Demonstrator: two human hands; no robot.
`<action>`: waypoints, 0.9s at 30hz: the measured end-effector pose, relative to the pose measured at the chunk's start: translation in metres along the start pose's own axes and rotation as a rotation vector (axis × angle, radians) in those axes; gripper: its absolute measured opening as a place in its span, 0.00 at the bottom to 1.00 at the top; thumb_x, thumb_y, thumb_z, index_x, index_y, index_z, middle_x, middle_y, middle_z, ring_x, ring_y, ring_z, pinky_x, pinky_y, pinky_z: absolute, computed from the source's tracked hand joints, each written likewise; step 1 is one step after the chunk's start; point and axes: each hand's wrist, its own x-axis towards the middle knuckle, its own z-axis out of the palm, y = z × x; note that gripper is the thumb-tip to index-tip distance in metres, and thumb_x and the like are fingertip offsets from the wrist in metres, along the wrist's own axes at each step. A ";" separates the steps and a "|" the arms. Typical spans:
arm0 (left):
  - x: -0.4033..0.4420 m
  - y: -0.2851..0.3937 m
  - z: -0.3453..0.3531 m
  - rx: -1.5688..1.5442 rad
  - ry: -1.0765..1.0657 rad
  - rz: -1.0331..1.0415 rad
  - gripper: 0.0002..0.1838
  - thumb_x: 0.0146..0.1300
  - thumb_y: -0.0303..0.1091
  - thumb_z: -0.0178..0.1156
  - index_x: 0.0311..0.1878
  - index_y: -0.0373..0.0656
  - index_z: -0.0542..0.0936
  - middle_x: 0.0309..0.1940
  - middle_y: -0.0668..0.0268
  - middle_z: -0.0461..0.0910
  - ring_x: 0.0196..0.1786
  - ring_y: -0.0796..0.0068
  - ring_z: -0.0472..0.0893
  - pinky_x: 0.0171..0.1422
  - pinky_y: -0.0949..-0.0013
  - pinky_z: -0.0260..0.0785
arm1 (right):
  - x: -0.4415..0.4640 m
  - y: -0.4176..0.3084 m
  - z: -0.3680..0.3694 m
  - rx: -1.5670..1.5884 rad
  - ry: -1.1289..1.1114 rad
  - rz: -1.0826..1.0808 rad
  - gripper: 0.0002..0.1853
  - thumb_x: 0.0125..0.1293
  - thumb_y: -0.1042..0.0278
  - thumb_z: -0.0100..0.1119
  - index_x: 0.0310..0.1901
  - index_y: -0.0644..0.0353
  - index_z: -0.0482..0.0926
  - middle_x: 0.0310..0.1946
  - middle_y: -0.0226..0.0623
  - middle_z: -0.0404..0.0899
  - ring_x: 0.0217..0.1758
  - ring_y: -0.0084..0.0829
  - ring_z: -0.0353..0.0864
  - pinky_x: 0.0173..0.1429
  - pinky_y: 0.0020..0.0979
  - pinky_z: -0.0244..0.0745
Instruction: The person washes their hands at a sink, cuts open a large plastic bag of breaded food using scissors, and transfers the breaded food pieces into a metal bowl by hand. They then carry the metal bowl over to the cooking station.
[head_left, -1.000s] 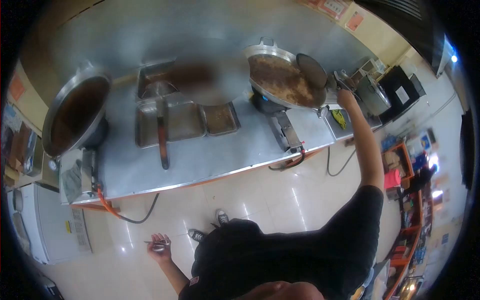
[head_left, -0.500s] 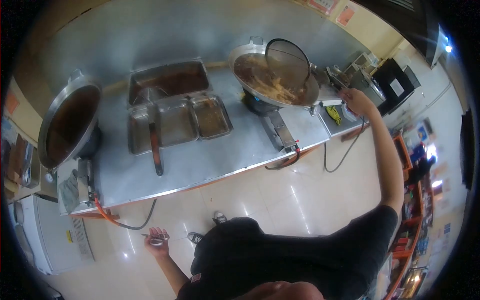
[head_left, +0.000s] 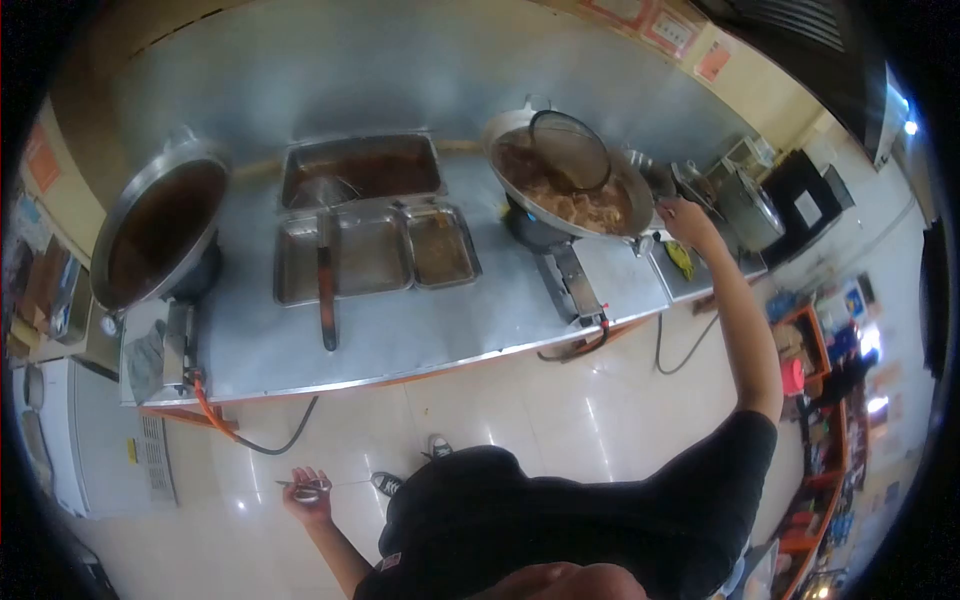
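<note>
My right hand (head_left: 684,220) is closed around the handle of a round mesh strainer (head_left: 570,148), at the right side of a large wok (head_left: 512,190). The strainer's round head is tilted over the wok's brown liquid, where pale food pieces (head_left: 598,212) float near the front. Low over the floor, my left hand (head_left: 308,496) holds a small metal utensil (head_left: 306,487); its exact kind is too small to tell.
Another wok (head_left: 165,232) of dark liquid stands at the left. Between the woks are metal trays (head_left: 372,262) and a ladle with a brown handle (head_left: 326,300). A yellow-green cloth (head_left: 679,257) and a lidded pot (head_left: 752,205) are at the right.
The strainer has swung from the wok's right side to above its middle and back, uncovering the food pieces. My right hand has shifted with it. The left hand keeps its utensil.
</note>
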 end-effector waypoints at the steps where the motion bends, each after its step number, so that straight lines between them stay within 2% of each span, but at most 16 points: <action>1: -0.005 -0.002 -0.002 -0.009 0.017 0.017 0.18 0.54 0.38 0.60 0.49 0.45 0.83 0.47 0.71 0.85 0.53 0.66 0.82 0.67 0.47 0.69 | 0.010 0.012 0.004 -0.013 0.015 0.009 0.16 0.70 0.61 0.53 0.49 0.60 0.85 0.44 0.56 0.84 0.51 0.59 0.83 0.58 0.51 0.77; 3: -0.013 -0.004 -0.012 -0.019 0.051 0.048 0.18 0.55 0.38 0.60 0.49 0.44 0.84 0.47 0.71 0.86 0.53 0.65 0.83 0.67 0.46 0.69 | 0.024 0.032 0.015 -0.037 0.043 0.036 0.15 0.71 0.60 0.54 0.50 0.57 0.85 0.42 0.55 0.85 0.49 0.59 0.83 0.55 0.50 0.78; 4: -0.015 -0.006 -0.016 -0.021 0.120 0.064 0.19 0.54 0.39 0.60 0.48 0.43 0.84 0.45 0.71 0.87 0.53 0.64 0.83 0.67 0.46 0.69 | 0.032 0.036 0.022 -0.076 0.085 0.087 0.14 0.70 0.62 0.54 0.48 0.55 0.86 0.43 0.53 0.85 0.49 0.57 0.84 0.55 0.50 0.78; 8: -0.034 -0.020 -0.027 -0.008 0.112 0.087 0.19 0.54 0.40 0.59 0.48 0.42 0.84 0.44 0.71 0.88 0.53 0.64 0.84 0.65 0.45 0.70 | 0.080 0.075 0.069 -0.119 0.183 0.141 0.12 0.67 0.66 0.53 0.43 0.57 0.86 0.42 0.52 0.86 0.50 0.56 0.85 0.57 0.51 0.79; 11: -0.043 -0.032 -0.037 0.016 0.174 0.080 0.18 0.54 0.41 0.59 0.46 0.45 0.84 0.43 0.73 0.88 0.53 0.64 0.84 0.64 0.43 0.70 | 0.114 0.099 0.110 -0.148 0.135 0.243 0.13 0.67 0.64 0.53 0.43 0.59 0.86 0.44 0.53 0.85 0.51 0.58 0.84 0.58 0.52 0.79; 13: -0.051 -0.033 -0.052 0.055 0.227 0.022 0.15 0.53 0.41 0.59 0.43 0.47 0.83 0.42 0.74 0.88 0.53 0.65 0.83 0.63 0.40 0.69 | 0.118 0.092 0.110 -0.061 0.097 0.213 0.16 0.68 0.62 0.51 0.43 0.62 0.86 0.45 0.57 0.85 0.53 0.60 0.83 0.60 0.54 0.77; 14: -0.053 -0.035 -0.061 0.067 0.257 0.013 0.17 0.51 0.40 0.59 0.45 0.49 0.81 0.47 0.75 0.86 0.58 0.63 0.80 0.65 0.31 0.65 | 0.110 0.076 0.098 -0.024 0.077 0.197 0.16 0.69 0.62 0.51 0.44 0.63 0.86 0.45 0.58 0.84 0.53 0.60 0.82 0.61 0.54 0.77; 15: -0.052 -0.039 -0.062 0.061 0.270 -0.001 0.18 0.51 0.40 0.59 0.46 0.49 0.80 0.49 0.75 0.85 0.59 0.62 0.79 0.66 0.28 0.63 | 0.102 0.062 0.087 0.009 0.051 0.182 0.17 0.69 0.62 0.50 0.44 0.63 0.86 0.45 0.58 0.84 0.53 0.60 0.82 0.61 0.54 0.77; 16: -0.060 -0.044 -0.061 0.063 0.293 -0.019 0.20 0.50 0.40 0.59 0.48 0.50 0.79 0.52 0.75 0.83 0.61 0.60 0.77 0.66 0.26 0.61 | 0.114 0.078 0.097 -0.103 -0.022 0.059 0.17 0.69 0.61 0.52 0.46 0.63 0.86 0.44 0.59 0.84 0.52 0.60 0.82 0.60 0.53 0.77; 17: -0.070 -0.046 -0.065 0.068 0.318 -0.042 0.21 0.49 0.39 0.59 0.50 0.50 0.79 0.54 0.74 0.82 0.63 0.59 0.76 0.67 0.23 0.59 | 0.114 0.096 0.110 -0.077 -0.047 0.057 0.17 0.68 0.61 0.52 0.46 0.63 0.86 0.44 0.59 0.84 0.52 0.60 0.82 0.59 0.52 0.77; 18: -0.069 -0.045 -0.075 0.055 0.284 -0.076 0.26 0.49 0.39 0.59 0.55 0.52 0.76 0.62 0.72 0.76 0.66 0.55 0.72 0.69 0.19 0.55 | 0.108 0.091 0.100 -0.053 -0.064 0.055 0.17 0.68 0.61 0.53 0.46 0.62 0.86 0.43 0.59 0.84 0.52 0.60 0.82 0.59 0.52 0.77; 21: -0.070 -0.051 -0.073 -0.001 0.323 -0.090 0.27 0.49 0.38 0.59 0.58 0.54 0.75 0.64 0.69 0.74 0.65 0.55 0.72 0.71 0.19 0.53 | 0.094 0.084 0.081 -0.063 -0.059 -0.024 0.16 0.68 0.59 0.55 0.47 0.61 0.86 0.43 0.58 0.84 0.50 0.59 0.82 0.57 0.51 0.77; 23: -0.066 -0.047 -0.073 0.001 0.258 -0.086 0.29 0.50 0.37 0.60 0.60 0.56 0.74 0.63 0.67 0.73 0.65 0.54 0.73 0.70 0.22 0.57 | 0.070 0.070 0.057 -0.034 -0.019 -0.098 0.16 0.68 0.59 0.55 0.48 0.60 0.86 0.43 0.57 0.84 0.50 0.58 0.83 0.57 0.51 0.77; 25: -0.060 -0.039 -0.069 -0.010 0.202 -0.097 0.29 0.50 0.37 0.61 0.61 0.56 0.74 0.62 0.67 0.73 0.65 0.53 0.73 0.69 0.24 0.59 | 0.045 0.052 0.030 -0.096 -0.049 -0.059 0.16 0.69 0.60 0.53 0.47 0.59 0.86 0.44 0.57 0.84 0.52 0.58 0.83 0.58 0.52 0.77; 26: -0.061 -0.033 -0.065 0.006 0.152 -0.105 0.28 0.52 0.36 0.61 0.60 0.56 0.75 0.58 0.65 0.75 0.61 0.53 0.76 0.65 0.28 0.65 | 0.035 0.041 0.020 -0.127 -0.062 -0.042 0.16 0.69 0.61 0.52 0.47 0.59 0.87 0.45 0.57 0.84 0.52 0.58 0.83 0.59 0.52 0.78; 27: -0.059 -0.027 -0.063 0.013 0.151 -0.105 0.27 0.53 0.36 0.60 0.60 0.55 0.75 0.56 0.64 0.76 0.59 0.53 0.77 0.65 0.29 0.66 | 0.025 0.030 0.014 -0.125 -0.029 -0.015 0.16 0.69 0.61 0.52 0.47 0.59 0.86 0.45 0.57 0.85 0.53 0.58 0.83 0.59 0.52 0.78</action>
